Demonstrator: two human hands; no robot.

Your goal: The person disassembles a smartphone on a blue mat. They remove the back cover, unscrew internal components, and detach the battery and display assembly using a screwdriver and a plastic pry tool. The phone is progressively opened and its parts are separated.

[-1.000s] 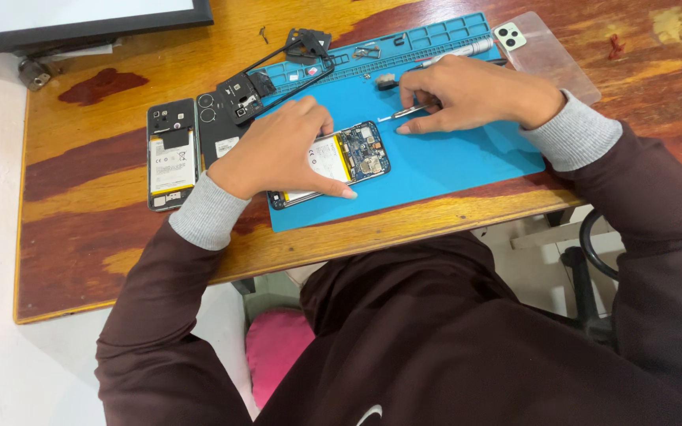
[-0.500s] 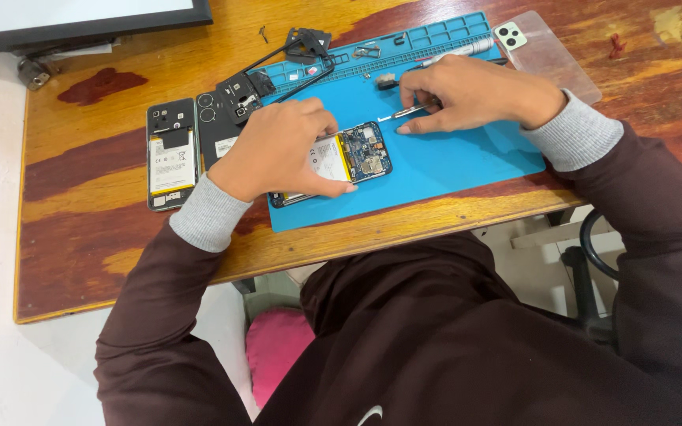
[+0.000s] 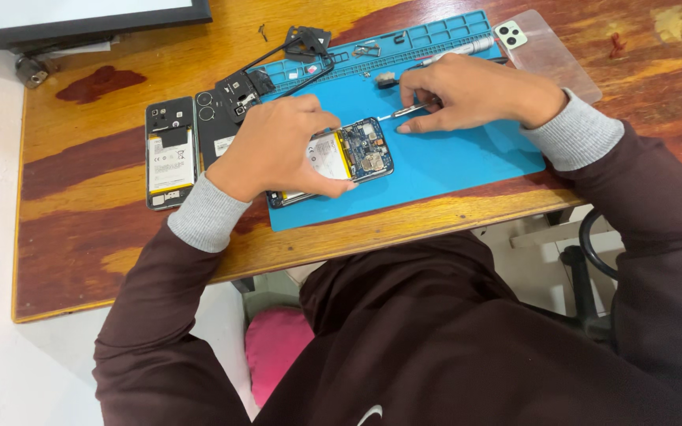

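Phone [image 3: 357, 154], opened with its back off, lies on the blue mat [image 3: 451, 162] near the middle of the wooden table [image 3: 104, 229]. Starting from the left, I see a second opened phone [image 3: 170, 162] lying flat on the bare wood, with a dark back cover [image 3: 219, 130] just beside it. Next comes my left hand [image 3: 274, 150], fingers curled down over the phone, thumb and fingertips pinching its edges to hold it flat against the mat. The battery and circuit board show past my fingers. Right of that, my right hand [image 3: 475, 99] is closed around thin tweezers [image 3: 404, 113], their tip pointing at the phone's upper corner, touching or just short of it; I cannot tell which. At the far right a clear case [image 3: 550, 55] lies past the mat's corner.
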